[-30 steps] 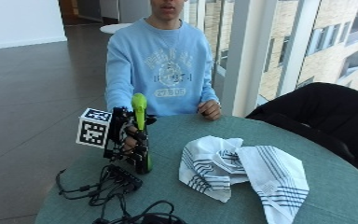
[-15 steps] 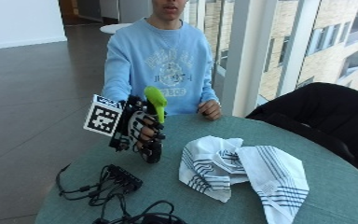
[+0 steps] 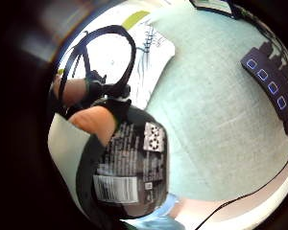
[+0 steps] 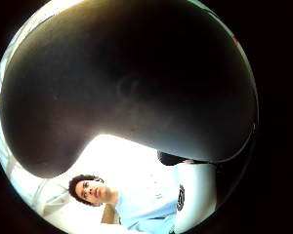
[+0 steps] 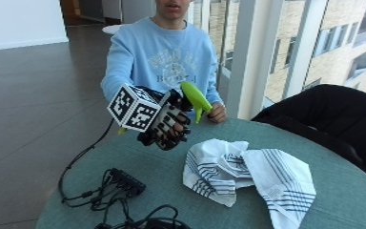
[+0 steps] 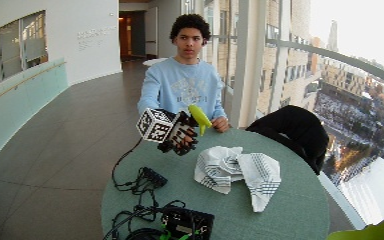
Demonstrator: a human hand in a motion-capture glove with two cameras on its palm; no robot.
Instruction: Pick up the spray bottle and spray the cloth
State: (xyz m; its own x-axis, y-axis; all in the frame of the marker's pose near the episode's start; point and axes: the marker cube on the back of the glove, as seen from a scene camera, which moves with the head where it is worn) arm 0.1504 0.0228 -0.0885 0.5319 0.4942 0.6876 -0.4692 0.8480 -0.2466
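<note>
We see the gloved hand raised above the tabletop, its fingers curled around one spray bottle, which is lifted clear of the surface and tilted, its lime-green head leaning over toward the cloth. The bottle's body is dark, with a printed label and barcode visible close to the palm. One white cloth with dark stripes lies crumpled on the green tabletop, below and just beside the hand.
</note>
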